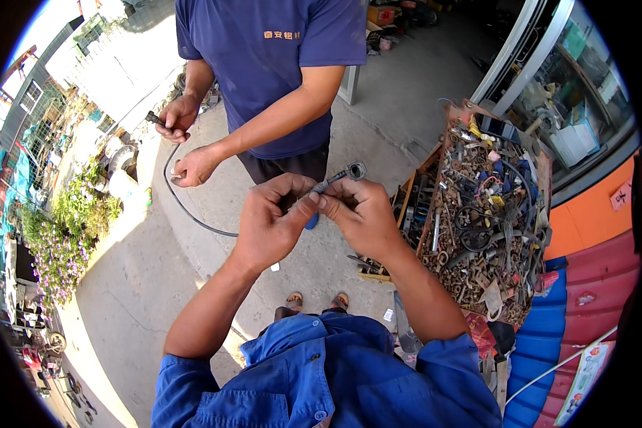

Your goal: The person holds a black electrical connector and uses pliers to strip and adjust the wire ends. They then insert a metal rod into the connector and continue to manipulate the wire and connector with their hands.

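Observation:
In front of my chest, my left hand [272, 221] and my right hand [364, 217] pinch a thin dark cable [192, 220] between thumbs and fingers, close together near one end. A black end fitting with a round, ring-like head [356, 170] sticks up beyond my fingertips. From my left hand the cable loops out to the left and up toward a co-worker's hand [178, 118]. That hand holds a black cylindrical end piece [153, 118]. The co-worker's other hand [198, 165] hangs close beside the cable, its fingers curled.
A co-worker in a dark blue shirt [264, 78] stands facing me. On my right, a bench [435, 214] is heaped with loose metal parts [471, 250], bolts and wires. Beyond it is a glass-paned door [578, 100]. Flowering plants [64, 250] border the concrete floor [135, 307] at left.

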Tool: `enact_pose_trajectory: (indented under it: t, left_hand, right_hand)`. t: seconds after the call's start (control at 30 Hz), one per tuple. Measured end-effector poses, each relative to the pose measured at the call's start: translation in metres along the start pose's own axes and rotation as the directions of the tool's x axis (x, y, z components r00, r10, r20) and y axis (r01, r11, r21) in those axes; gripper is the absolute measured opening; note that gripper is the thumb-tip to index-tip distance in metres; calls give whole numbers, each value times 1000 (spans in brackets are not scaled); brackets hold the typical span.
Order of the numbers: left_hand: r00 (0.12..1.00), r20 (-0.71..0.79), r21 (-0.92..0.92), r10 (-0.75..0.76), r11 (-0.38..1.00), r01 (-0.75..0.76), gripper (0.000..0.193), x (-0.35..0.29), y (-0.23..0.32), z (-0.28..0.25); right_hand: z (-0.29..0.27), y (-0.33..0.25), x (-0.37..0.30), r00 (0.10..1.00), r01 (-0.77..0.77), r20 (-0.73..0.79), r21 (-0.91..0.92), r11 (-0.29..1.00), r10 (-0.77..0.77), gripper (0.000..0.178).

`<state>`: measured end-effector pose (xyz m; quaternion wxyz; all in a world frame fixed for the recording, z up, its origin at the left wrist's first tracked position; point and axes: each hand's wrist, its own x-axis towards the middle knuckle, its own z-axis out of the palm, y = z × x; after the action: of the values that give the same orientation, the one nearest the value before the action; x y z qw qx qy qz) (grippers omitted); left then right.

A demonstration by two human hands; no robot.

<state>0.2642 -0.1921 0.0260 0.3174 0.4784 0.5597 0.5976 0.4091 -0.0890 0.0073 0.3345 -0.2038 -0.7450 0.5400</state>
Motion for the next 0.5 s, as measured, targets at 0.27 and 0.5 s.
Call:
enact_pose_trajectory:
  t: [0.27,0.5]
  left_hand:
    - [990,-71,143,121,984,-110,13,4,-4,2]
    - [984,-65,209,169,966,-152,10,5,-15,2]
  right_hand:
    - [1,-1,3,994,97,-39,-133,986,-103,12]
    - [2,2,2,995,73,-60,-79,994,-78,14]
